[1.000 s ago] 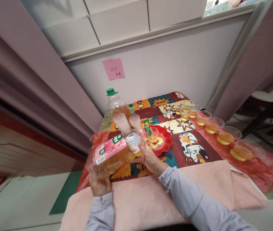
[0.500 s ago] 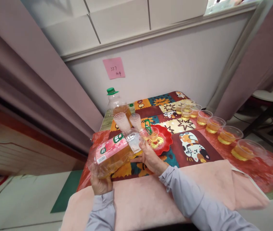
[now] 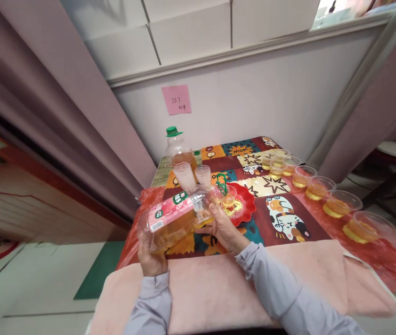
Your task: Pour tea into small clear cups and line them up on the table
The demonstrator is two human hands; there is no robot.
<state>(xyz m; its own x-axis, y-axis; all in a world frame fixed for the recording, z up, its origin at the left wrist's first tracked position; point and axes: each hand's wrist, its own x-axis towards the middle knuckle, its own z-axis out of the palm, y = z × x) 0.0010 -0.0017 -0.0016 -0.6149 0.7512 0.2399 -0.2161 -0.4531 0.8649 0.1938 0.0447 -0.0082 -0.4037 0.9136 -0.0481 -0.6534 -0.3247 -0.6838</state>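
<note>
A large clear bottle (image 3: 170, 216) with a pink label and amber drink inside lies tilted on its side in both my hands. My left hand (image 3: 151, 258) is closed around its base. Near the neck, my right hand (image 3: 224, 228) grips the bottle from the right. The bottle's mouth points at a plastic cup (image 3: 230, 199) holding some amber liquid on a red scalloped plate (image 3: 248, 204). A green looped strip (image 3: 222, 183), likely joined to the bottle neck, hangs above the cup. Whether liquid is flowing cannot be made out.
Behind the bottle stand two stacks of plastic cups (image 3: 184, 176). A second bottle (image 3: 180, 151) with a green cap is at the back left. Several filled cups (image 3: 318, 187) line the table's right side. A pink cloth (image 3: 211, 288) covers the front edge.
The bottle's base has risen a little, so it lies closer to level with its mouth toward the cup. The whole view has shifted slightly. Both hands keep their hold.
</note>
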